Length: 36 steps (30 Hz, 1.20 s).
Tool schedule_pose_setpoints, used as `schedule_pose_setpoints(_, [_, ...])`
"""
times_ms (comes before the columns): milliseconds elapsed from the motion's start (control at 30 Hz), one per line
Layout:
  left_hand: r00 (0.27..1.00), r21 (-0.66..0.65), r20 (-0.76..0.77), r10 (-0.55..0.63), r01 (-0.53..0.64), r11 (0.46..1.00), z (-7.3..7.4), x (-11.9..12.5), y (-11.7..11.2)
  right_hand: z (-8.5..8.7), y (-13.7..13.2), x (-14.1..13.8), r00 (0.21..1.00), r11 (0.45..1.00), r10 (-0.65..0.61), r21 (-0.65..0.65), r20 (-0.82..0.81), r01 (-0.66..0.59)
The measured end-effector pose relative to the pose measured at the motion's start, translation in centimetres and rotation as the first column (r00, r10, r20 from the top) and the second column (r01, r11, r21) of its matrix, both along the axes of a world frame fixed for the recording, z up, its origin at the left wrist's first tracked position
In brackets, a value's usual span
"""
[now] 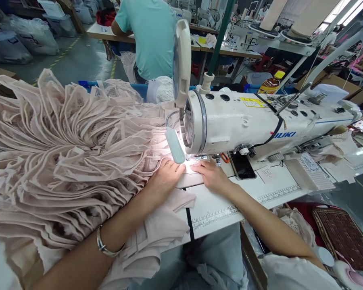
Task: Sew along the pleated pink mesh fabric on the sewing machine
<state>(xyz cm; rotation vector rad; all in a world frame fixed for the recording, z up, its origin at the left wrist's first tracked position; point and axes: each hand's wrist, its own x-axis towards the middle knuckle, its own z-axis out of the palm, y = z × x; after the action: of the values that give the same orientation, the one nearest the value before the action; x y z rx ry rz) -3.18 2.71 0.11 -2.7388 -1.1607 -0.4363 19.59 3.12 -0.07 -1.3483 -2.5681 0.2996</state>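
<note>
A white Juki sewing machine (260, 121) stands on the white table (218, 205). A small lamp (175, 146) lights the needle area. My left hand (166, 177) lies flat, fingers stretched, on pale pink fabric (157, 225) just left of the needle. My right hand (210, 174) rests flat on the fabric and table to the right of the needle, fingers pointing at the presser foot. A large heap of pale pink garments with thin straps (63, 153) covers the table's left side. A metal bangle (104, 246) is on my left wrist.
A dark phone (242, 165) lies beside the machine's base. A person in a teal shirt (148, 36) sits at the table ahead, back turned. An oil bottle (270, 83) stands behind the machine. A woven basket (345, 237) sits low on the right. Bagged goods (30, 34) are stacked at far left.
</note>
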Motion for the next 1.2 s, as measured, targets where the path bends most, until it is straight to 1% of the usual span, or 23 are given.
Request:
schedule_pose_setpoints(133, [0.998, 0.039, 0.058, 0.006, -0.009, 0.999, -0.38, 0.37, 0.05, -0.32, 0.04, 0.32, 1.0, 1.0, 0.007, 0.023, -0.026, -0.006])
schedule_pose_setpoints(333, [0.991, -0.095, 0.132, -0.018, 0.031, 0.995, 0.09, 0.65, -0.24, -0.85, -0.16, 0.3, 0.996, 0.996, -0.026, 0.078, -0.08, 0.033])
schedule_pose_setpoints(433, [0.982, -0.119, 0.184, -0.036, 0.059, 0.991, 0.12, 0.39, -0.21, -0.88, -0.3, 0.41, 0.989, 0.994, -0.037, 0.098, -0.146, 0.052])
schedule_pose_setpoints(533, [0.97, -0.155, 0.226, -0.089, 0.126, 0.98, -0.26, 0.19, 0.01, -0.85, -0.38, 0.45, 0.979, 0.992, -0.02, 0.116, -0.205, 0.045])
schedule_pose_setpoints(633, [0.954, -0.174, 0.275, -0.116, 0.168, 0.97, -0.58, 0.11, 0.29, -0.81, -0.43, 0.4, 0.977, 0.992, -0.006, 0.124, -0.213, 0.033])
schedule_pose_setpoints(767, [0.939, -0.19, 0.325, -0.117, 0.186, 0.964, -0.53, 0.02, 0.46, -0.74, -0.5, 0.32, 0.979, 0.992, -0.029, 0.116, -0.201, 0.053])
schedule_pose_setpoints(867, [0.947, -0.196, 0.307, -0.095, 0.161, 0.967, -0.33, -0.03, 0.33, -0.71, -0.51, 0.31, 0.978, 0.991, -0.029, 0.122, -0.206, 0.055])
schedule_pose_setpoints(1033, [0.976, -0.18, 0.198, -0.087, 0.124, 0.976, -0.1, 0.06, -0.03, -0.68, -0.51, 0.24, 0.979, 0.992, -0.028, 0.118, -0.2, 0.052])
schedule_pose_setpoints(1100, [0.983, -0.143, 0.162, -0.09, 0.113, 0.983, -0.14, 0.22, -0.07, -0.65, -0.52, 0.2, 0.979, 0.992, -0.022, 0.12, -0.204, 0.047])
schedule_pose_setpoints(1200, [0.988, -0.042, 0.115, -0.099, 0.105, 0.994, -0.29, 0.57, -0.02, -0.61, -0.55, 0.16, 0.977, 0.989, -0.012, 0.143, -0.212, 0.043])
